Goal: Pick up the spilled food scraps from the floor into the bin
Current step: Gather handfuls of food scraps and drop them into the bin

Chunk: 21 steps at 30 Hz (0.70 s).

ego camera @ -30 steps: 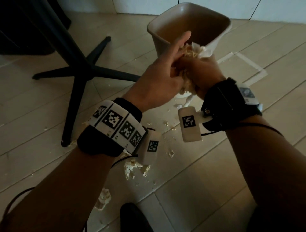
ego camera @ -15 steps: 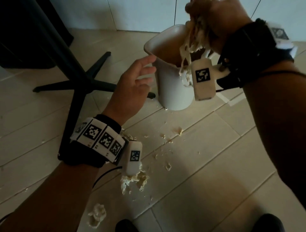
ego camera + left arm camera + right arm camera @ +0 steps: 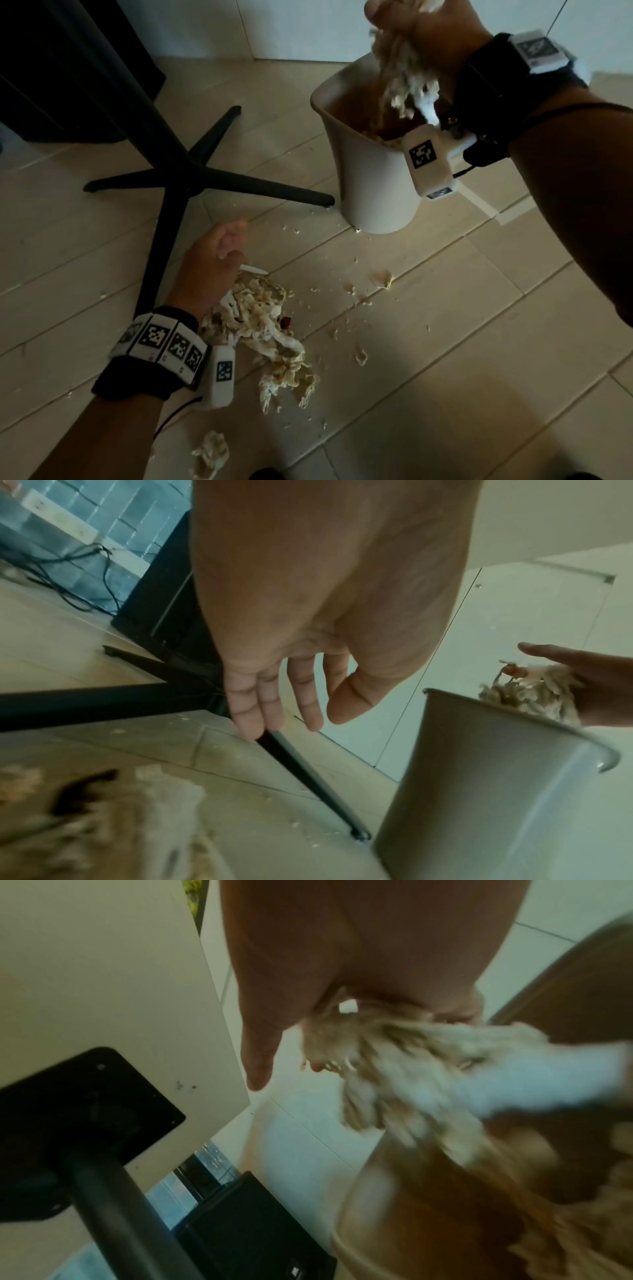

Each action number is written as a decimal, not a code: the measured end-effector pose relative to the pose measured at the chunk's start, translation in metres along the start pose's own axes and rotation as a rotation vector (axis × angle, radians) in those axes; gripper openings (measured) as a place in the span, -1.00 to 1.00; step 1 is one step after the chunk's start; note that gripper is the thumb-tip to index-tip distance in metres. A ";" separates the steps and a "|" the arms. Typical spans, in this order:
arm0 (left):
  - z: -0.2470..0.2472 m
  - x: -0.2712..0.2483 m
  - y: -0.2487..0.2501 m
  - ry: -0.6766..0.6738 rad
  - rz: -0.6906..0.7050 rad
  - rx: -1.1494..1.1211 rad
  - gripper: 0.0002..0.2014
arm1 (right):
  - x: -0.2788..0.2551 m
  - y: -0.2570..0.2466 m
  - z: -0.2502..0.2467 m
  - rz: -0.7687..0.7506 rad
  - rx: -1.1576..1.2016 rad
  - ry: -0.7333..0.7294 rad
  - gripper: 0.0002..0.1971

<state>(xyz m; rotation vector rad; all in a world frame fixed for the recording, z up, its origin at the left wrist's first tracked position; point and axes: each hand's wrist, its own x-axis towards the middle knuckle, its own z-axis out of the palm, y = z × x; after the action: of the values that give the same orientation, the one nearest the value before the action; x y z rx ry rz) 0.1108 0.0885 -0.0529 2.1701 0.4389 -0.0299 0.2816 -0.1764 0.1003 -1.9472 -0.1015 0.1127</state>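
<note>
A cream bin (image 3: 370,192) stands on the tiled floor at the upper right; it shows grey (image 3: 479,791) in the left wrist view. My right hand (image 3: 421,37) is above its mouth and grips a clump of pale noodle-like scraps (image 3: 407,85) that dangles toward the opening; the clump (image 3: 394,1056) is blurred in the right wrist view. More scraps lie inside the bin. My left hand (image 3: 219,260) hovers low over a big heap of scraps (image 3: 260,318) on the floor, fingers (image 3: 253,704) straight and loose, holding nothing.
A black star-shaped chair base (image 3: 178,178) spreads left of the bin, one leg ending near it. A smaller lump of scraps (image 3: 212,452) lies at the bottom edge, and crumbs (image 3: 383,279) dot the tiles. White wall panels stand behind the bin.
My right hand rose with the clump from the bin's front to above its mouth. My left hand let go of the clump and dropped to the heap on the floor.
</note>
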 end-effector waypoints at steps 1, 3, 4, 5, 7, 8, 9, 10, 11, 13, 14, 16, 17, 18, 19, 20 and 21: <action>-0.003 0.001 -0.013 -0.003 -0.033 0.053 -0.56 | 0.001 0.004 0.002 0.012 -0.056 0.022 -0.36; -0.009 0.004 -0.039 -0.018 -0.101 0.200 -0.55 | 0.002 0.016 0.003 0.041 -0.133 -0.034 -0.37; -0.013 0.005 -0.051 -0.047 -0.127 0.271 -0.48 | 0.000 0.023 0.004 0.069 -0.151 -0.060 -0.38; -0.016 0.004 -0.061 -0.094 -0.143 0.321 -0.36 | 0.001 0.026 0.006 0.092 -0.168 -0.080 -0.39; -0.017 0.002 -0.076 -0.202 -0.183 0.378 -0.14 | 0.003 0.030 0.008 0.109 -0.223 -0.084 -0.40; -0.014 0.000 -0.081 -0.252 -0.205 0.410 -0.07 | 0.001 0.028 0.010 0.100 -0.246 -0.082 -0.39; -0.010 -0.004 -0.084 -0.293 -0.215 0.448 -0.01 | -0.001 0.027 0.012 0.088 -0.261 -0.085 -0.37; -0.004 -0.007 -0.087 -0.319 -0.208 0.487 0.03 | -0.003 0.026 0.013 0.077 -0.284 -0.079 -0.37; 0.002 -0.010 -0.089 -0.329 -0.204 0.537 0.05 | -0.004 0.027 0.015 0.067 -0.296 -0.070 -0.39; 0.011 -0.017 -0.090 -0.305 -0.182 0.612 -0.05 | -0.009 0.025 0.022 0.039 -0.311 -0.053 -0.45; 0.014 -0.019 -0.091 -0.269 -0.172 0.640 -0.14 | -0.014 0.023 0.028 0.004 -0.322 -0.026 -0.46; 0.017 -0.021 -0.092 -0.210 -0.150 0.705 -0.31 | -0.019 0.020 0.042 -0.144 -0.374 0.038 -0.49; 0.017 -0.021 -0.093 -0.185 -0.125 0.732 -0.36 | -0.021 0.017 0.050 -0.239 -0.400 0.055 -0.51; 0.016 -0.022 -0.094 -0.157 -0.096 0.740 -0.40 | -0.024 0.014 0.058 -0.314 -0.414 0.060 -0.54; 0.014 -0.021 -0.096 -0.134 -0.075 0.734 -0.45 | -0.026 0.011 0.065 -0.365 -0.416 0.054 -0.58; 0.012 -0.020 -0.097 -0.113 -0.053 0.711 -0.49 | -0.030 0.009 0.073 -0.401 -0.420 0.042 -0.61; 0.009 -0.019 -0.099 -0.101 -0.044 0.689 -0.52 | -0.034 0.008 0.081 -0.434 -0.425 0.028 -0.64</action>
<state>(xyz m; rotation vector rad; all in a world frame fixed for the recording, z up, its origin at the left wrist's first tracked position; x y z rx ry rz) 0.0628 0.1286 -0.1320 2.8142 0.4627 -0.3602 0.2380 -0.1092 0.0645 -2.2986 -0.5641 -0.2419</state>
